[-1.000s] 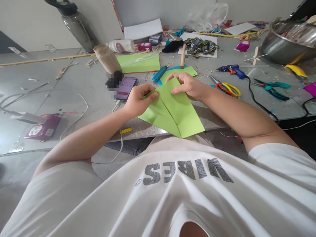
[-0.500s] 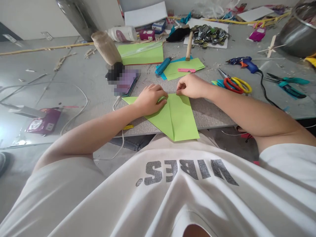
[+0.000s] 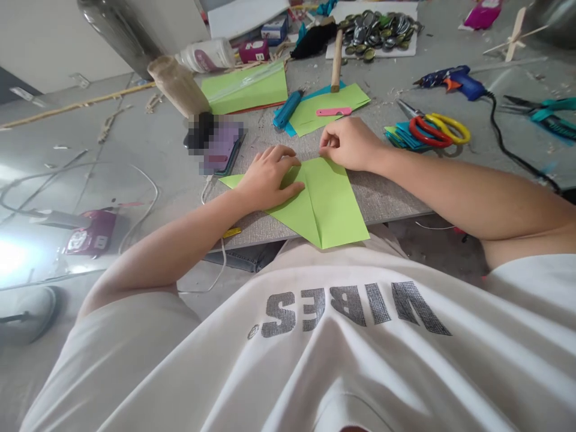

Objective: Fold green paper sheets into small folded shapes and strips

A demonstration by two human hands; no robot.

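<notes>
A sheet of light green paper [image 3: 337, 204] lies at the table's front edge, its near corner hanging over my lap. A crease runs down its middle, and the left part tapers to a point. My left hand [image 3: 272, 177] rests on the left part with thumb and fingers spread. At the far right edge of the sheet, my right hand [image 3: 344, 143] pinches the paper between thumb and fingers. Just beyond it lie a pink folding knife [image 3: 333, 111] on another green piece [image 3: 310, 124] and a blue glue-stick-like tool [image 3: 288, 110].
Right of my hands are scissors [image 3: 434, 129] with red and yellow handles, a blue glue gun [image 3: 463, 83] and pliers [image 3: 551, 117]. A phone [image 3: 225, 147] with a white cable lies to the left. Bottle caps [image 3: 378, 30] and a wooden-handled tool [image 3: 336, 63] are farther back.
The view has shifted slightly. My left hand's fingers have spread and lifted a little on the paper. My right hand keeps its pinch at the far edge.
</notes>
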